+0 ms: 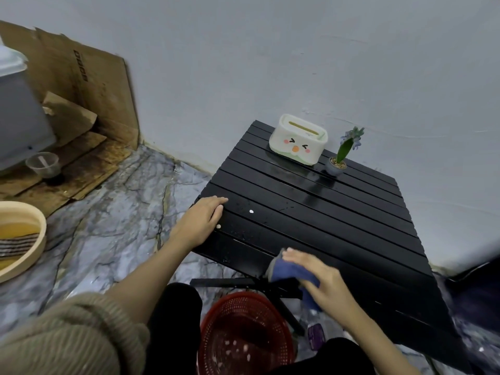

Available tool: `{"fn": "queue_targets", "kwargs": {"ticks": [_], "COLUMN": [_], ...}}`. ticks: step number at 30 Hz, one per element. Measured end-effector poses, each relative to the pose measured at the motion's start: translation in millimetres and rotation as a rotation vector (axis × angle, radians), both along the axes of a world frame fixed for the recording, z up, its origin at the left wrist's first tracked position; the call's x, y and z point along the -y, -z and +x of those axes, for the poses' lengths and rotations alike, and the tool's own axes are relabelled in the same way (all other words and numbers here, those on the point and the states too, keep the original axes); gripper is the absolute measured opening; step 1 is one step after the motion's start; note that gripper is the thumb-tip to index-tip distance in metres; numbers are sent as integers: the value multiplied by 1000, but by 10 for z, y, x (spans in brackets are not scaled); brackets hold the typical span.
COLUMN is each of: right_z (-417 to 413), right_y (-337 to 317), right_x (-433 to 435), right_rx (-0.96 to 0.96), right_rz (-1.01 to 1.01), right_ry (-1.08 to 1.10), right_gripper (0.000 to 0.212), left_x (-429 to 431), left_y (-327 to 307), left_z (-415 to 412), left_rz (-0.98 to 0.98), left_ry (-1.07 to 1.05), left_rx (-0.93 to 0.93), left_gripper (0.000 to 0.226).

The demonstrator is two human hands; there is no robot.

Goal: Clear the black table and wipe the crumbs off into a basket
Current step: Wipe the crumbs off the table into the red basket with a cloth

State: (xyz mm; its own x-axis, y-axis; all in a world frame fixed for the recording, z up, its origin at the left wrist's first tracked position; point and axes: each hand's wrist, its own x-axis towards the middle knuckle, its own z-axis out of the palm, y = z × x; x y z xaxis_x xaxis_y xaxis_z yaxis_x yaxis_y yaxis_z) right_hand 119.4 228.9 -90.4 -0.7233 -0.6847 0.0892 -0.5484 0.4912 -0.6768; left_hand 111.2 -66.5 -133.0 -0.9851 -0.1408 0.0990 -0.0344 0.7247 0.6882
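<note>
The black slatted table (338, 223) stands against the wall. My left hand (201, 220) rests flat on its near left corner, fingers together, holding nothing. My right hand (316, 277) presses a blue cloth (290, 270) at the table's near edge. Two white crumbs lie on the slats, one (251, 211) near the middle left, another (218, 226) beside my left fingers. A red mesh basket (244, 334) sits on the floor under that edge, between my knees, with several pale crumbs inside.
A white tissue box with a cartoon face (297, 140) and a small potted plant (338, 158) stand at the table's far side. A beige round tray (24, 239) lies left on the floor, near cardboard (89, 109) and a plastic cup (43, 165).
</note>
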Motion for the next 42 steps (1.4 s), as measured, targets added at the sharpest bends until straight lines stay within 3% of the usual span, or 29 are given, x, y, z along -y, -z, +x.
{"fn": "queue_targets", "kwargs": {"ticks": [5,12,19,26,30,34,37,42], "right_z": [-539,-1139,-1052,-739,-472,-173,-27,-218], "right_y": [-67,186,292,274,173,167,116,-110], "right_x": [334,1027,1462,1419,1165,846,620,263], "right_rx": [-24,-36,-47,-47,8,57,140,232], "right_rz": [-131,-28,18,62,72,79,108,-79], "right_ry": [183,347,145,-248,-364,-392,-416,-103], "right_gripper": [35,28,37,49,48,56,50,35], "left_x": [-7,-34,-26,-3,-23,-29,-35,-47], "left_y": [-23,-85,-47,-19,-51,-64,-79,-83], "left_z": [22,50,74,60,56,75,96,104], "left_rz": [38,79,190,232,213,205,196,212], "left_ry": [-30,-82,-309,-292,-282,-272,-268,-270], "left_rx": [7,-16,-141,-122,-126,-110,-100,-97], "left_gripper": [39,40,38,39,43,39,40,40]}}
